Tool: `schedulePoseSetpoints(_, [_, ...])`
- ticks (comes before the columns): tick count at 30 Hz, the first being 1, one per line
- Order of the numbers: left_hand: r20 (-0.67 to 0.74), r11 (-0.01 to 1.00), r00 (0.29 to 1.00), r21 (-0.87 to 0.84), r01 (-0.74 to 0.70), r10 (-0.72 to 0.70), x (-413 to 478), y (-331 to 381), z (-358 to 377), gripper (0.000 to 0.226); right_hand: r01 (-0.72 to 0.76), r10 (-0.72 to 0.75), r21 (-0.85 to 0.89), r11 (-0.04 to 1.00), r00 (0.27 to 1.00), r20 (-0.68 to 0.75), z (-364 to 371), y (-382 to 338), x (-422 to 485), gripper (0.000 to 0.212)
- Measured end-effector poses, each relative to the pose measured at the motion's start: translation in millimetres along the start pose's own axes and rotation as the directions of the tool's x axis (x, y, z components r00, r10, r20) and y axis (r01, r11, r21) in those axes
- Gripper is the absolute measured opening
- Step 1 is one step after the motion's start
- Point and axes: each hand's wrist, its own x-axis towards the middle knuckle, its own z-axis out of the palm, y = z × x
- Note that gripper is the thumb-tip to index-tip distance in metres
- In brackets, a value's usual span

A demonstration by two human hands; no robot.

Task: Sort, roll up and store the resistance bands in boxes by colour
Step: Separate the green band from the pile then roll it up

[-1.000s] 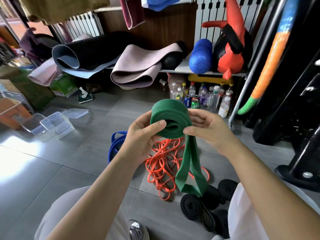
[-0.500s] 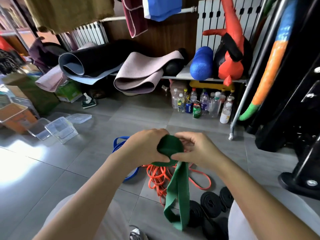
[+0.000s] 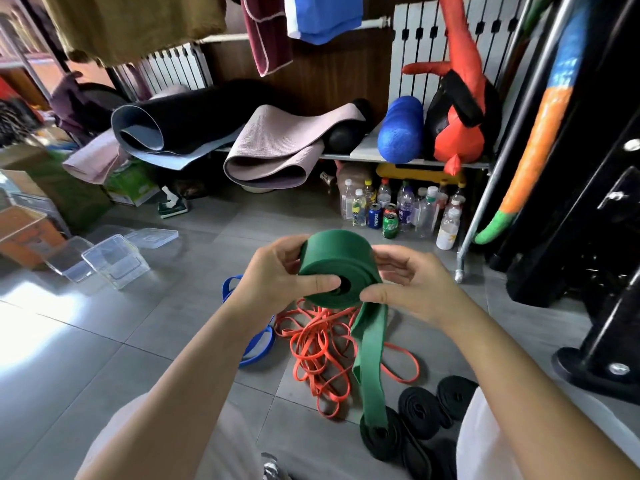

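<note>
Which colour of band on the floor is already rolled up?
The black bands, tight coils at lower right. The orange bands lie in a loose tangle, the blue band in an open loop; the green band is held up, partly rolled.

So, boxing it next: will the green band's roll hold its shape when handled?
Probably not: left hand and right hand both grip the green band, so it likely springs open. Its tail hangs limp: floppy. On its curve it may roll.
</note>
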Motion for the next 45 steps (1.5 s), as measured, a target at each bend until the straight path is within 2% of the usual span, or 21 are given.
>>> schedulePoseSetpoints(3, [0.021,0.996,1.000,-0.088,0.006,-0.004,0,2,-1,0.055,0.007,-0.006,0.043,0.999,1.000,-0.015,-3,-1,2,0.052])
schedulePoseSetpoints(7, [0.030,0.999,0.999,-0.016,0.037,-0.037,2,3,-7,0.057,0.000,-0.001,0.056,0.998,1.000,0.008,-2,0,2,0.051])
schedulePoseSetpoints(11, [-0.001,0.993,0.999,0.112,0.035,-0.035,2,2,-13,0.048,-0.069,0.070,-0.017,0.997,0.990,0.124,1,12,1,0.056])
schedulePoseSetpoints(16, [0.029,0.983,0.998,0.174,0.049,-0.055,-1,1,-22,0.049,-0.114,0.121,-0.064,0.991,0.984,0.129,3,16,0,0.046])
schedulePoseSetpoints(24, [0.028,0.980,0.998,0.190,0.057,-0.063,-6,0,-27,0.050,-0.044,0.071,-0.146,0.988,0.981,0.178,12,16,1,0.051])
schedulePoseSetpoints(27, [0.001,0.973,0.998,0.222,0.062,-0.063,-7,-2,-33,0.049,-0.026,0.058,-0.215,0.976,0.988,0.142,13,16,2,0.051])
schedulePoseSetpoints(30, [-0.003,0.952,0.998,0.300,0.062,-0.064,-8,-2,-38,0.046,0.008,0.021,-0.297,0.955,0.995,0.093,14,14,2,0.046])
schedulePoseSetpoints(33, [0.001,0.948,0.997,0.310,0.071,-0.075,-10,-3,-41,0.045,-0.007,0.051,-0.363,0.932,0.992,0.112,18,16,5,0.039])
schedulePoseSetpoints(36, [0.007,0.962,0.998,0.268,0.055,-0.060,-11,-3,-41,0.048,-0.075,0.117,-0.234,0.969,0.978,0.172,25,21,7,0.054])
schedulePoseSetpoints(39, [-0.001,0.975,0.999,0.218,0.037,-0.037,-12,-4,-40,0.050,-0.075,0.091,-0.096,0.993,0.979,0.181,36,24,8,0.068])
schedulePoseSetpoints(43, [-0.041,0.997,0.999,0.070,0.028,-0.025,-13,-3,-37,0.055,0.025,-0.021,-0.058,0.998,0.998,0.066,39,20,10,0.046])
schedulePoseSetpoints(45, [-0.044,1.000,0.999,0.002,0.029,-0.028,-13,-1,-37,0.058,0.038,-0.037,-0.003,0.999,0.997,0.066,35,16,10,0.045])
